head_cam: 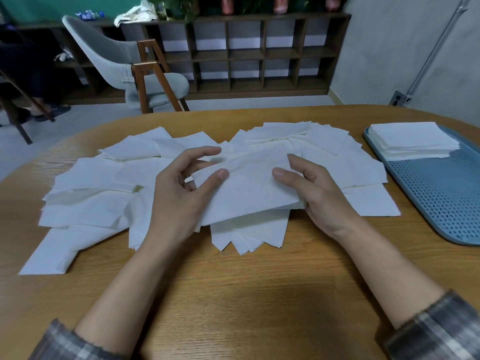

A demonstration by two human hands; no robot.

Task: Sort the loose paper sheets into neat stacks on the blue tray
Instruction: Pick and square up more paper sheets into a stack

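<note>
The oval wooden tabletop [233, 294] carries sprawled loose white paper sheets [91, 203], beside them the blue perforated plastic tray [441, 198] holding one neat white stack [413, 141]. Left hand [179, 198] and right hand [322, 201] clamp a thin paper bundle [249, 188] by its ends, fingers [202, 152] curled; limp sheets may slide askew

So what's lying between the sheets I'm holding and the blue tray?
In the head view, loose sheets overlap between the held sheets and the blue tray, then a strip of bare table runs along the tray's rim.
</note>
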